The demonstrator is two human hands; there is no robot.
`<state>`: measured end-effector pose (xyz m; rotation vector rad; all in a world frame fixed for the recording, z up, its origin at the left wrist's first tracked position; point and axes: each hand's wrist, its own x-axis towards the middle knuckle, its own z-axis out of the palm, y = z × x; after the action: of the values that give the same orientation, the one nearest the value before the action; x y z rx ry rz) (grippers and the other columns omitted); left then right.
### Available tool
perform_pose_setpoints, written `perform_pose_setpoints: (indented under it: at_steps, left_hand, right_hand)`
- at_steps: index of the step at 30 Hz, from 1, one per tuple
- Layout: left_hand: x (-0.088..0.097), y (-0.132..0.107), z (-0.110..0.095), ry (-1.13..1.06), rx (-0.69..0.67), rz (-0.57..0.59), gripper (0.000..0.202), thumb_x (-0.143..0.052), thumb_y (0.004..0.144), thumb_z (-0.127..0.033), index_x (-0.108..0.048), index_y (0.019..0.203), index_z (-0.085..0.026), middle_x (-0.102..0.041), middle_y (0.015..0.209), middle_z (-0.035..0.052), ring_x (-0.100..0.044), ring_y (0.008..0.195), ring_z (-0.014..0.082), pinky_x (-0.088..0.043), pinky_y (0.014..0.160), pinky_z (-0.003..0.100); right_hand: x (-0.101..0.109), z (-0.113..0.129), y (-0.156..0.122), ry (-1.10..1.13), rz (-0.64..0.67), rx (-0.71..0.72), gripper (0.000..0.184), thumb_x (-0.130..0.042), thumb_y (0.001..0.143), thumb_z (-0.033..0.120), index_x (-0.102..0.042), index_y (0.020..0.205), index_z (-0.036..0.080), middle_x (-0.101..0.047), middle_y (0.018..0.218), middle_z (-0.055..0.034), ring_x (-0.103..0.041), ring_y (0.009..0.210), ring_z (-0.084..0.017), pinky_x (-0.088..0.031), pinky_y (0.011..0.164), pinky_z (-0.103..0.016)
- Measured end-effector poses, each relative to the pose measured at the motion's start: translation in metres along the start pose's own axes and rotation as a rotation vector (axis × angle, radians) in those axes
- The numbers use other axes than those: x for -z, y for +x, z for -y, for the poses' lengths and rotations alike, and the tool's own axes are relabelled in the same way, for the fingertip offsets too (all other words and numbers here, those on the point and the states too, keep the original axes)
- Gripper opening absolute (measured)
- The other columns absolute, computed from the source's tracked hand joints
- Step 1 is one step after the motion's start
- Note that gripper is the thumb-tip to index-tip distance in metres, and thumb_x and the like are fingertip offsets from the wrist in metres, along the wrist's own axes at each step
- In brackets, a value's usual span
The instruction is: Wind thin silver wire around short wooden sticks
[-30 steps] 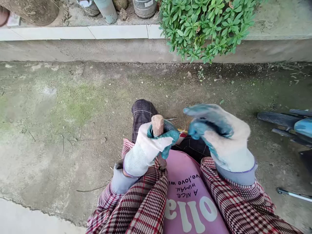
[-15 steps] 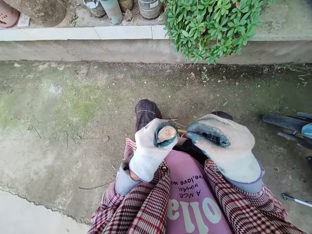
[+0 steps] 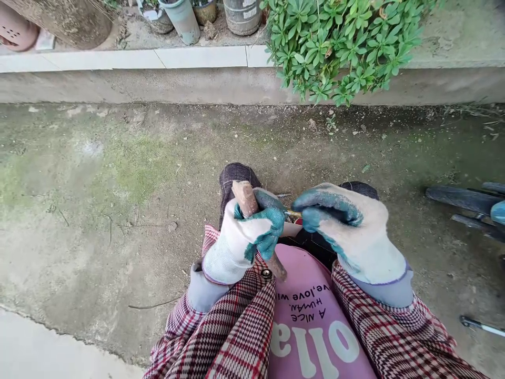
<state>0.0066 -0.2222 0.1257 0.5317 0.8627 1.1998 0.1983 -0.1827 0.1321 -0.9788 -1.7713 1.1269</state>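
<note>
My left hand, in a white glove with a teal palm, is closed around a short brown wooden stick. The stick slants, with one end above the fist and the other poking out below it. My right hand, gloved the same way, pinches a thin yellowish piece between thumb and fingers. That piece spans the small gap to my left fingertips; its exact kind I cannot make out. Both hands hover over my lap, in front of a pink top.
Ahead runs a low ledge with white tiles, holding several pots, including a pale blue-green one. A leafy bush overhangs it. On the right are dark and blue objects and a thin pen-like tool. Bare ground lies around my legs.
My left hand has turned, swinging the stick from end-on to a slant with both ends showing. My right hand has shifted slightly left, still pinching the thin piece.
</note>
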Motion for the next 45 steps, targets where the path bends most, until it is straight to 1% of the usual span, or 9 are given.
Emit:
perform_pose_setpoints:
  at_steps: [4,8,16,24,26,29,34,41,45]
  left_hand:
    - [0.002,-0.005,0.004,0.14,-0.035,-0.113,0.033,-0.089,0.076,-0.042,-0.069,0.073,-0.017,-0.054,0.05,-0.0054,-0.043,0.036,0.0052,-0.041,0.035,0.017]
    - [0.006,-0.006,0.005,0.17,0.002,-0.083,0.032,-0.087,0.078,-0.045,-0.074,0.078,-0.016,-0.058,0.052,-0.0029,-0.047,0.038,0.0066,-0.042,0.037,0.018]
    - [0.001,-0.011,-0.002,0.531,-0.043,-0.267,0.021,-0.084,0.082,-0.037,-0.076,0.083,-0.018,-0.071,0.069,0.0004,-0.06,0.052,0.0117,-0.048,0.044,0.021]
    - [-0.003,-0.011,-0.008,0.582,-0.184,-0.208,0.029,-0.091,0.073,-0.021,-0.079,0.1,-0.019,-0.08,0.098,0.0035,-0.073,0.082,0.0164,-0.063,0.073,0.024]
    - [-0.004,-0.01,-0.006,0.495,-0.128,-0.157,0.039,-0.09,0.075,-0.024,-0.078,0.112,-0.021,-0.08,0.1,0.0041,-0.073,0.075,0.0159,-0.061,0.065,0.024]
    - [-0.002,-0.01,0.001,0.335,0.02,-0.12,0.041,-0.086,0.082,-0.034,-0.076,0.119,-0.021,-0.074,0.076,0.0002,-0.058,0.049,0.0105,-0.05,0.045,0.022]
    - [0.001,-0.008,0.013,0.157,0.11,-0.108,0.042,-0.086,0.078,-0.029,-0.075,0.117,-0.019,-0.067,0.062,-0.0036,-0.052,0.04,0.0085,-0.043,0.039,0.02]
    - [-0.005,-0.006,0.015,0.118,0.105,-0.086,0.041,-0.088,0.074,-0.033,-0.072,0.108,-0.018,-0.069,0.069,-0.0025,-0.06,0.047,0.0106,-0.054,0.049,0.023]
    - [-0.003,-0.005,0.011,0.147,0.139,-0.086,0.033,-0.089,0.072,-0.035,-0.071,0.093,-0.018,-0.068,0.067,-0.0023,-0.056,0.045,0.0095,-0.047,0.042,0.02]
  right_hand:
    - [0.001,0.005,0.002,0.036,0.001,-0.058,0.017,-0.082,0.091,0.021,-0.084,0.103,0.033,-0.082,0.099,0.002,-0.078,0.089,-0.02,-0.063,0.083,-0.033]
    - [-0.002,0.005,0.006,0.006,0.075,-0.069,0.017,-0.076,0.093,0.017,-0.083,0.1,0.03,-0.082,0.096,0.002,-0.078,0.086,-0.02,-0.065,0.085,-0.035]
    - [0.006,0.017,0.012,-0.409,0.146,0.133,0.017,-0.069,0.096,0.019,-0.08,0.103,0.029,-0.082,0.107,0.0001,-0.079,0.089,-0.021,-0.064,0.079,-0.033]
    - [0.002,0.021,0.012,-0.379,0.086,0.163,0.015,-0.069,0.093,0.017,-0.078,0.1,0.027,-0.081,0.097,0.0008,-0.076,0.081,-0.018,-0.06,0.072,-0.029]
    - [-0.002,0.02,0.009,-0.338,0.045,0.141,0.017,-0.07,0.091,0.016,-0.078,0.099,0.028,-0.08,0.097,0.001,-0.075,0.081,-0.018,-0.06,0.071,-0.03]
    - [-0.009,0.018,0.005,-0.333,-0.036,0.138,0.015,-0.071,0.089,0.018,-0.08,0.097,0.028,-0.077,0.095,-0.0009,-0.073,0.081,-0.02,-0.059,0.071,-0.034]
    - [-0.017,0.015,-0.002,-0.391,-0.166,0.105,0.011,-0.075,0.089,0.025,-0.083,0.095,0.03,-0.069,0.088,-0.0021,-0.067,0.078,-0.02,-0.055,0.069,-0.037]
    - [-0.008,0.011,0.001,-0.118,-0.066,0.033,0.018,-0.075,0.083,0.014,-0.082,0.091,0.028,-0.071,0.085,-0.0009,-0.065,0.076,-0.02,-0.054,0.063,-0.034]
    - [0.003,0.012,0.008,-0.209,-0.014,0.06,0.015,-0.076,0.082,0.013,-0.079,0.086,0.027,-0.071,0.086,0.0005,-0.066,0.075,-0.018,-0.055,0.066,-0.033]
